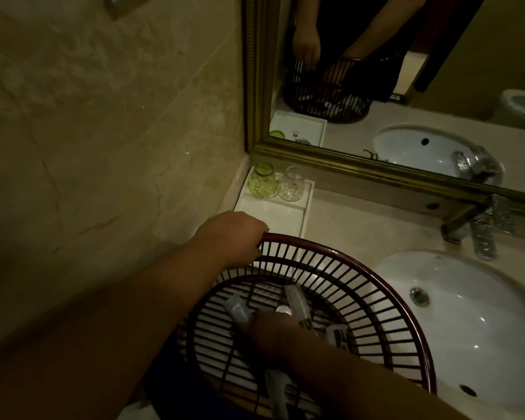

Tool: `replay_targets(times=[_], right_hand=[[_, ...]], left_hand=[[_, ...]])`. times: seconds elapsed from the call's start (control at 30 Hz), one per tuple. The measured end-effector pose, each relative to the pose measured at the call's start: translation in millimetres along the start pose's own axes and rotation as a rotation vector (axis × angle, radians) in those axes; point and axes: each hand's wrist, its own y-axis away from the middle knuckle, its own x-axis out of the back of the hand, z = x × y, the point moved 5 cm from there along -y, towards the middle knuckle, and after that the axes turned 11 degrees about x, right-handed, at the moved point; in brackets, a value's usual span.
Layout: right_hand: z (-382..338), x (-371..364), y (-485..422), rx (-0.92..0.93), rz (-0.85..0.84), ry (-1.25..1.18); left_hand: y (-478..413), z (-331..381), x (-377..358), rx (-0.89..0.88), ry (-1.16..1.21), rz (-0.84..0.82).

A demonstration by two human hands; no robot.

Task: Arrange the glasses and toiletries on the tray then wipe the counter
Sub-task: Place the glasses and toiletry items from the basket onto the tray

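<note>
Currently, toiletries [297, 304] are being gathered from a dark slatted basket [385, 301], its rim gripped by the left hand [234, 237]. The right hand [273, 331] is sunk inside, blurred; its grip cannot be told. Next, sachets must be lifted onto the white tray [273, 216], where 2 glasses, a green glass [262, 184] and a clear glass [291, 186], are stood side by side.

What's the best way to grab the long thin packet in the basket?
Pinch the long thin packet near its far end, coming down through the open top of the basket. That end looks raised and free, and the barred wall blocks any sideways reach.
</note>
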Motion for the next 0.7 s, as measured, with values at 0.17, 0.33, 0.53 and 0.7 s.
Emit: replay_targets(times=[0.17,0.33,0.53,0.7], right_hand=[[6.8,-10.3,-7.0,-0.085,0.102,-0.083],[2.4,-3.2,-1.2,0.065,-0.010,0.036],[-1.4,26.1,12.9,0.111,0.051,0.259],[-7.0,40.8,39.1,0.185,0.050,0.365]], left_hand=[[0.6,-0.7,0.1,-0.005,0.011,0.009],[0.6,-1.7,-1.3,-0.003,0.016,0.017],[1.3,-0.4,1.0,0.005,0.017,0.009],[1.6,0.8,2.1,-0.003,-0.007,0.014]])
